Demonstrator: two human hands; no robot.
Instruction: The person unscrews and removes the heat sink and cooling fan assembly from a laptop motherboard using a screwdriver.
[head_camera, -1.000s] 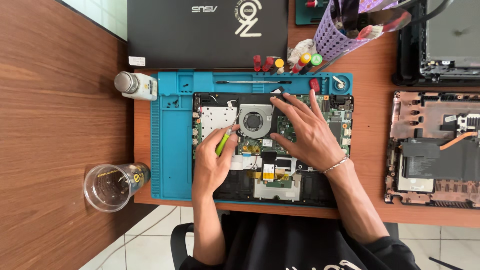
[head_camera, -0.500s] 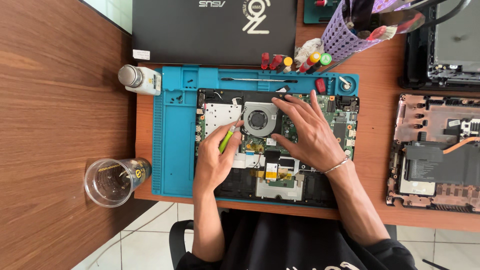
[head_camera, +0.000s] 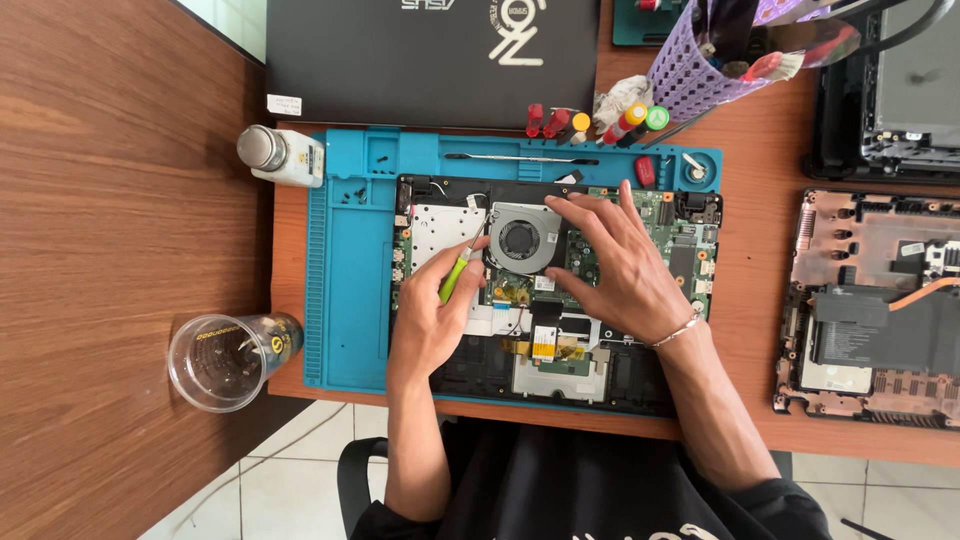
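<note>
Starting at the far left of my view, a clear plastic cup (head_camera: 228, 360) sits at the bench (head_camera: 760, 250) edge, and a small white bottle (head_camera: 282, 155) stands by the top corner of the blue work mat (head_camera: 350, 290). On that mat lies the opened laptop (head_camera: 560, 300), its bottom cover off, so the green circuit board, a silver plate and the round black fan (head_camera: 520, 240) are bare.

My left hand (head_camera: 428, 325) is clenched around a green-handled screwdriver (head_camera: 455, 275), gripped between thumb and fingers, the shaft slanting up and to the right with its tip just beside the upper left edge of the fan. I cannot tell whether the tip sits in a screw.

My right hand (head_camera: 620, 265) lies flat and released on the board just right of the fan, fingers spread, the fingertips touching the fan housing's right side and the board above it. A thin bracelet circles that wrist.

Further right, coloured tool handles (head_camera: 590, 122) cluster above the mat beside a purple mesh basket (head_camera: 700, 70), and another stripped laptop shell (head_camera: 880, 310) lies well apart on the bench.
</note>
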